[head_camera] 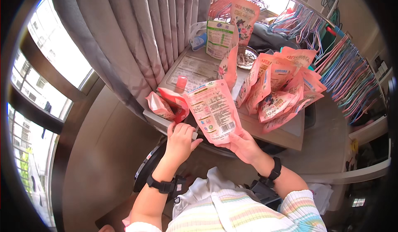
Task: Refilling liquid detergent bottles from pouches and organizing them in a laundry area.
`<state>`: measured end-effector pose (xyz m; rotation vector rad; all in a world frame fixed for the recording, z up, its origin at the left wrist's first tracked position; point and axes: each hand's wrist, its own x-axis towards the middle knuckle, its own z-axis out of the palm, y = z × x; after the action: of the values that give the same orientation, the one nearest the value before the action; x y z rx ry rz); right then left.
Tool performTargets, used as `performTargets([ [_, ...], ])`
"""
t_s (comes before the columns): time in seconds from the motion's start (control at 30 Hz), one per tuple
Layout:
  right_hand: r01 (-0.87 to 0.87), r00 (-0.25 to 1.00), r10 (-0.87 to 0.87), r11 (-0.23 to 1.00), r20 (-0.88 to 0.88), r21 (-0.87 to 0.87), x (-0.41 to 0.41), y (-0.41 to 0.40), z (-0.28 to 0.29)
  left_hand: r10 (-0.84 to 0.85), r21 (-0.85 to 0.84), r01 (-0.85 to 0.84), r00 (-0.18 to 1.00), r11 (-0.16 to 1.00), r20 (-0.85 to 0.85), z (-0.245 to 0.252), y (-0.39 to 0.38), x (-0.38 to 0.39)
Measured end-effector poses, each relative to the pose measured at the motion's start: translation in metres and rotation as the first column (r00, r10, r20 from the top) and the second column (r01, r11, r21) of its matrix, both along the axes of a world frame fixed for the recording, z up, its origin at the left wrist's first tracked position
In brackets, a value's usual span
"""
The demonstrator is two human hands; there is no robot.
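Note:
My right hand (244,146) grips the bottom edge of a pink printed refill pouch (214,110), held upright with its text side and barcode facing me. My left hand (182,140) rests at the near edge of the tabletop (276,132), fingers bent and thumb apart; whether it holds something small is unclear. Just beyond it stand a small pink and white pouch (160,106) and a red pouch (178,103). To the right, several pink pouches (279,85) lean together in a cluster. A pink cap (181,82) is behind the red pouch.
Farther back are a green and white pouch (219,39), a tall pink pouch (244,17) and a round metal dish (246,58). A grey curtain (130,30) hangs at left. Racks of plastic hangers (345,73) stand behind and right; a dark round object (149,166) is below the table edge.

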<state>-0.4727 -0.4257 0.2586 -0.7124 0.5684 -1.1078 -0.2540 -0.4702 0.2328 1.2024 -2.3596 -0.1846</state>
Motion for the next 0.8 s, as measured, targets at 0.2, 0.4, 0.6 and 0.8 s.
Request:
performTargets([
  [0.2, 0.041, 0.998, -0.041, 0.999, -0.037, 0.011, 0.006, -0.002, -0.006, -0.006, 0.044, 0.007, 1.0, 0.999, -0.027, 0.007, 0.015, 0.014],
  [0.4, 0.038, 0.996, -0.037, 0.999, -0.086, 0.012, -0.003, -0.001, 0.0, 0.417, 0.08, -0.444, 0.745, 0.893, -0.521, 0.035, -0.004, 0.065],
  [0.6, 0.039, 0.983, -0.031, 0.998, -0.179, 0.039, -0.007, -0.003, 0.015, 0.475, 0.44, -0.256, 0.715, 0.861, -0.513, 0.03, -0.058, 0.097],
  [0.8, -0.076, 0.873, 0.059, 0.997, -0.485, -0.016, 0.004, -0.024, 0.06, 0.581, 0.728, 0.312, 0.448, 0.61, -0.679, 0.052, -0.082, 0.074],
])
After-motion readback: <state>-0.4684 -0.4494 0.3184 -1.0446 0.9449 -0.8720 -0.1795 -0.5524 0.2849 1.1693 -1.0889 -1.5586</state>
